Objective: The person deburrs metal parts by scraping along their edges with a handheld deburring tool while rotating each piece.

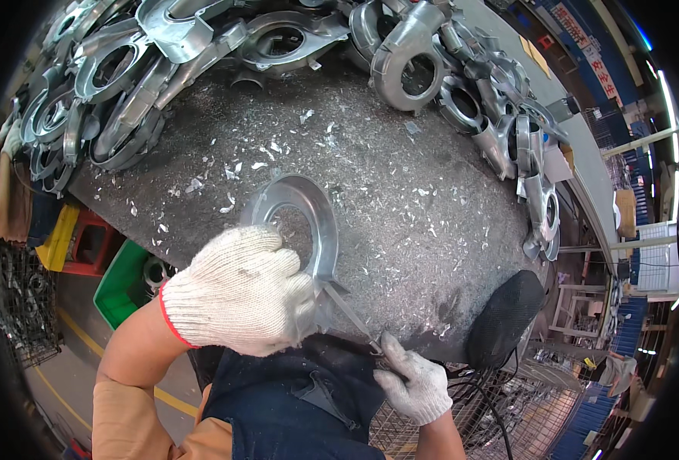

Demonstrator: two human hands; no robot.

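My left hand (240, 295), in a white knit glove with a red cuff, is closed on a silvery cast metal housing (326, 230). The housing has a round ring shape with a wide central opening and rests on the dark worktable (401, 222) near its front edge. In my gloved right hand (416, 386) is a narrow flat metal tool like a file (349, 310). Its blade points up and left, its far end at the lower end of the housing, just right of my left hand. My fingers hide the housing's lower left part, and the tool's handle is mostly covered.
Similar castings (278, 38) lie heaped along the table's far and side edges. Metal shavings (259, 165) are scattered over the tabletop. A black mesh-covered object (508, 318) sits at the front right. Below left stand a green bin (108, 295) and a red crate (88, 241). Another person's arm (4, 188) shows far left.
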